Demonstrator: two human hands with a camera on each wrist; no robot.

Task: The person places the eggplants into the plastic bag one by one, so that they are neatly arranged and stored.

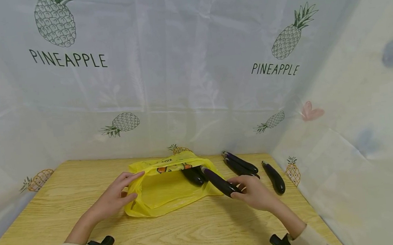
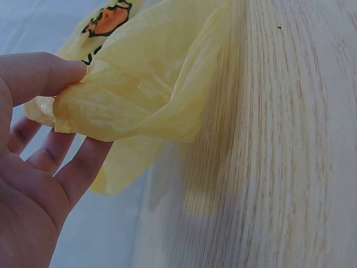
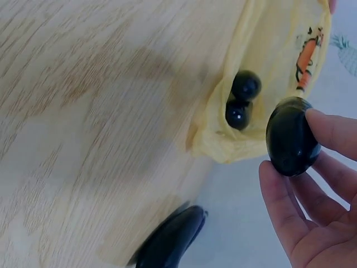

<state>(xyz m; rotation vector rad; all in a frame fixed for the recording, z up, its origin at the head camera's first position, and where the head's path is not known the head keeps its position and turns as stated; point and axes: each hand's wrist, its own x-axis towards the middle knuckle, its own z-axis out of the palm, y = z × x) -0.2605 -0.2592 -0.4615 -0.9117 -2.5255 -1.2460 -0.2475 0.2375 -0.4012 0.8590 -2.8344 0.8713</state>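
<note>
A yellow plastic bag (image 1: 164, 192) lies on its side, its mouth facing me. My left hand (image 1: 110, 198) holds the left edge of that mouth; the left wrist view shows the thumb on one side of the film and fingers behind it. Between the thumb and fingers of my right hand (image 1: 255, 193) is a dark purple eggplant (image 1: 220, 183), gripped by its blunt end. Its stem end points left into the bag's opening. Two more eggplants (image 3: 245, 85) rest inside the bag, their rounded ends showing in the right wrist view.
Right of the bag, two eggplants (image 1: 240, 164) lie side by side on the wooden table (image 1: 177, 235). Another eggplant (image 1: 274, 178) lies alone near the table's right edge. A pale curtain (image 1: 179, 74) printed with pineapples hangs behind and at both sides.
</note>
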